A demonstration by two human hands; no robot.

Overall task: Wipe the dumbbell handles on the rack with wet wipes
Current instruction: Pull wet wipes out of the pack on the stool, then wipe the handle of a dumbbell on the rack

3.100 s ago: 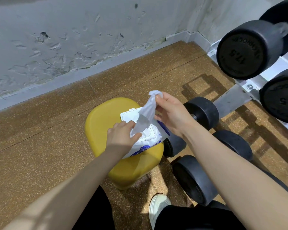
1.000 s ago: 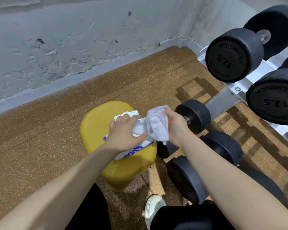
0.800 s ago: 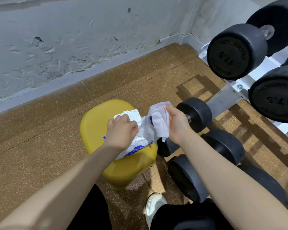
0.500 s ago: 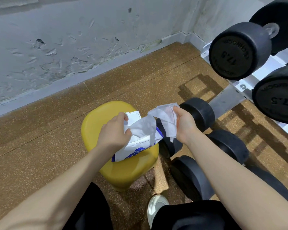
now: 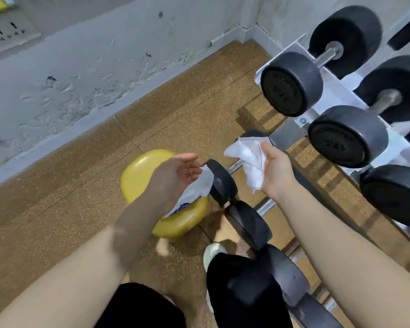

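Note:
My right hand holds a crumpled white wet wipe in front of the rack. My left hand hovers with relaxed fingers just above the white wipe pack, which lies on a yellow stool. On the white rack at the right sit black dumbbells with steel handles; a second handle shows further right.
More black dumbbells lie in a row on the brown floor between the stool and the rack. A grey peeling wall runs along the left and back. My white shoe and dark trousers are at the bottom.
The wipe has come free of the pack and moved right with my right hand. My left hand has let go of the pack and lifted off it. The view has turned toward the rack.

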